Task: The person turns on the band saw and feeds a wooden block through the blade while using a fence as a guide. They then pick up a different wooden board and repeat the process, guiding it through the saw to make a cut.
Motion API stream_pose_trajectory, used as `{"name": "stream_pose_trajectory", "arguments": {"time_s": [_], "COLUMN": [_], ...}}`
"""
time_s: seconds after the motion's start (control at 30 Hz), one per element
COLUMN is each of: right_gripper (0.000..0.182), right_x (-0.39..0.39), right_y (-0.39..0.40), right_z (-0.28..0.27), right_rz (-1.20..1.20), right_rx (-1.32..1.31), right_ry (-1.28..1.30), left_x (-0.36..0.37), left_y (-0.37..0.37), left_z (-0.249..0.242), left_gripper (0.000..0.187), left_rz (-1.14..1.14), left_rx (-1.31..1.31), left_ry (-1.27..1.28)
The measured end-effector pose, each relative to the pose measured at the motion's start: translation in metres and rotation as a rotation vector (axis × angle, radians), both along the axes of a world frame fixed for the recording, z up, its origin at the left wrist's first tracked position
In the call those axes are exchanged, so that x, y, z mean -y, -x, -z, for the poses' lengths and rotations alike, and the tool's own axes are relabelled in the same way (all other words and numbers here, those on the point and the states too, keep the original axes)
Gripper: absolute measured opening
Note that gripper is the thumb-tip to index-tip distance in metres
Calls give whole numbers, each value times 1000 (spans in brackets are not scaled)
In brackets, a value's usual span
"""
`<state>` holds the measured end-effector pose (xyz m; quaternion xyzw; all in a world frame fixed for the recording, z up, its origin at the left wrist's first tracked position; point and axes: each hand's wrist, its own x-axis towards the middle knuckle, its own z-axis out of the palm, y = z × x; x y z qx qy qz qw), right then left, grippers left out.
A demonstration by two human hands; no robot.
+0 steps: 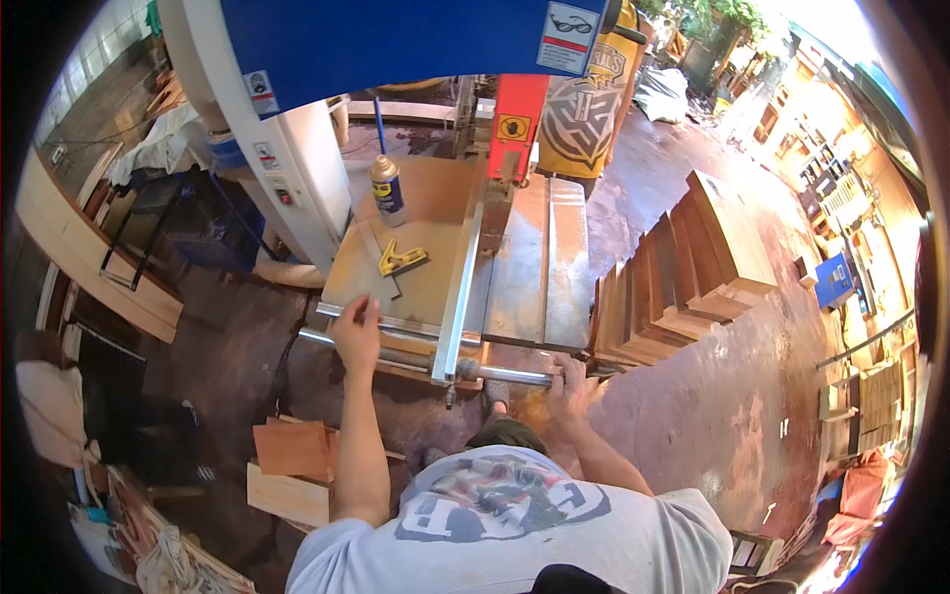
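Shop shot from above, looking down at a bandsaw with a big blue upper housing (396, 45). The right hand (571, 393) is at the right end of the round metal rail (510, 375) that runs along the front edge of the saw table (515, 312). Its fingers are curled over that end, though from this angle I honestly can't tell if they're gripping it or just resting there. The left hand (356, 335) is up by the front left corner of the table, fingers loosely bent and pointing up, nothing visible in them.

The long metal fence (460, 307) runs front to back across the table, its front end over the rail, between the two hands.

Container-wise, there's a spray can (387, 193) with a blue and yellow label standing upright on the left part of the table, left of the fence. It's opaque, so no idea how full it is. Just in front of it lies a yellow tool (403, 259), with a small black hex key (396, 287) nearer the left hand. Way off to the right there's a blue box (834, 281), contents too small to make out.

Thick wooden boards (683, 267) are lined up on the floor right of the saw, and some offcuts (297, 450) lie left of the left forearm.
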<state>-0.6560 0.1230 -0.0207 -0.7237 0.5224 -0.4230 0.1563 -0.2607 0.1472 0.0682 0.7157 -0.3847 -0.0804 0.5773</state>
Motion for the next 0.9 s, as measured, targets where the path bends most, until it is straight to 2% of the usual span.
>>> {"name": "stream_pose_trajectory", "arguments": {"time_s": [0.07, 0.13, 0.23, 0.33, 0.37, 0.47, 0.57, 0.63, 0.7, 0.73, 0.8, 0.9], "right_gripper": [39, 43, 50, 51, 51, 50, 49, 42, 43, 43, 44, 41], "right_x": [1, 3, -6, -19, -26, -49, -64, -71, -83, -86, -76, -65], "right_y": [1, 6, 11, 16, 16, 20, 47, 59, 82, 100, 145, 171], "right_z": [-2, 12, 12, 13, 9, 1, 24, 42, 43, 57, 93, 95], "right_rz": [-19, -29, -13, 90, 94, 96, -97, -334, -294, -381, -467, -551], "right_rx": [-1, 9, -45, -184, -211, -300, -369, -174, -506, -572, -670, -671], "right_ry": [28, 25, 56, 141, 140, 156, 70, -224, -523, -563, -604, -845], "left_x": [-64, -116, -181, -232, -251, -312, -375, -397, -403, -406, -409, -425], "left_y": [19, 36, 53, 47, 42, 6, -20, -10, 6, 7, 7, -3], "left_z": [-4, 14, 40, 100, 112, 217, 293, 321, 332, 331, 327, 326], "left_gripper": [34, 30, 35, 42, 44, 54, 66, 70, 74, 76, 80, 87], "left_rz": [-61, -81, -196, -299, -346, -720, -1017, -1196, -1340, -1404, -1491, -1509], "left_rx": [-58, -225, -311, -413, -214, -438, -1038, -1253, -1317, -1310, -1300, -1262], "left_ry": [-147, -106, -158, -90, -158, -178, -99, 43, 132, 165, 227, 252]}}
